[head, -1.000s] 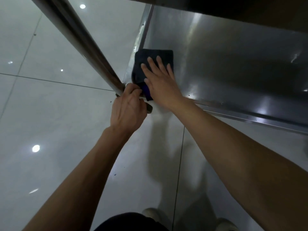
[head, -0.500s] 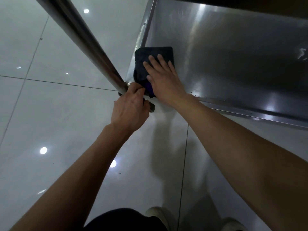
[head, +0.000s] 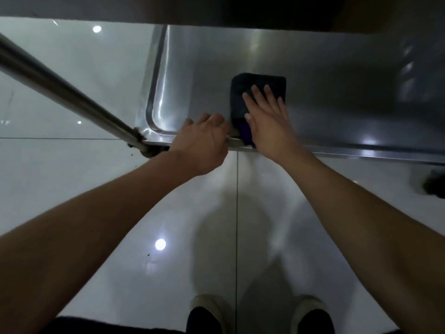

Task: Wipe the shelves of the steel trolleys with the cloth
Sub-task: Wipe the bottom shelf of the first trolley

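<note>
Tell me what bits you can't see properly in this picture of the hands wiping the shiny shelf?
- Head view: part of the dark folded cloth lies hidden beneath the flat right hand.
- Fingertips of the left hand curl over the front rim of the lower steel trolley shelf, out of sight.
- The shelf's back is hidden under the dark upper shelf.
- The shelf's right end is cut off by the frame edge.
- A dark blurred object on the floor: unidentifiable.

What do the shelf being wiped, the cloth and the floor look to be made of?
Shelf: brushed steel by the look, grey with soft streaked glare. Cloth under the right hand: dark, matte, thick fabric, perhaps microfibre; a purple patch at its near edge. Floor: glossy pale tiles, mirroring ceiling lights, thin grout lines.
</note>
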The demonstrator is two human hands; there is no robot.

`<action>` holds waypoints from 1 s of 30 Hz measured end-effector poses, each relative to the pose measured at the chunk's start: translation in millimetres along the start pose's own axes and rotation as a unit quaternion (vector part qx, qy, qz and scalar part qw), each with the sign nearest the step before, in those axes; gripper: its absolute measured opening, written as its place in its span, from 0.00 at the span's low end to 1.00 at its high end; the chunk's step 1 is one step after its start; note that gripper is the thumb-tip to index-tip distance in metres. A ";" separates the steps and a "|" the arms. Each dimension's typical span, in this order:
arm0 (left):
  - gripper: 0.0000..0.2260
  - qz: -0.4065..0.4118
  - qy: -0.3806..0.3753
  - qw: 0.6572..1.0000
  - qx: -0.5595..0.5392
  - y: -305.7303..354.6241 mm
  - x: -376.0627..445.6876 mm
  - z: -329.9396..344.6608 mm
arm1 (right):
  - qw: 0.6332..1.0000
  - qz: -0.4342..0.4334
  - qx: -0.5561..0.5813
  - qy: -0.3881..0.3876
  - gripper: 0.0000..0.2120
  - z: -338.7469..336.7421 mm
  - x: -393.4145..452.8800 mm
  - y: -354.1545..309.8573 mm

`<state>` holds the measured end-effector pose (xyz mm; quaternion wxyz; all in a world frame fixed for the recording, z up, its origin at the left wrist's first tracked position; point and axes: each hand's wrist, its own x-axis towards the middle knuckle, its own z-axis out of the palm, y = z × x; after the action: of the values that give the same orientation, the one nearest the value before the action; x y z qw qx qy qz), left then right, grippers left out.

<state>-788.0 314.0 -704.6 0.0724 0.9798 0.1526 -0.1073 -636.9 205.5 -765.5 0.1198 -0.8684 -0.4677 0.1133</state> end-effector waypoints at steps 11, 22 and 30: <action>0.13 -0.047 0.117 0.989 -0.083 65.0 50.5 37.3 | 0.996 0.062 0.009 0.056 0.24 -17.3 -34.7 94.1; 0.11 -0.060 0.192 0.976 -0.082 88.5 67.4 54.2 | 0.989 0.113 0.011 0.090 0.23 -40.3 -59.5 151.5; 0.12 -0.041 0.191 0.975 -0.110 82.8 65.5 50.6 | 0.989 0.114 0.002 0.092 0.23 -40.7 -48.9 141.9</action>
<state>-710.5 245.7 -759.7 0.1445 0.9612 0.2141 0.0964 -539.2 84.5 -767.5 0.1508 -0.9223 -0.3527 0.0466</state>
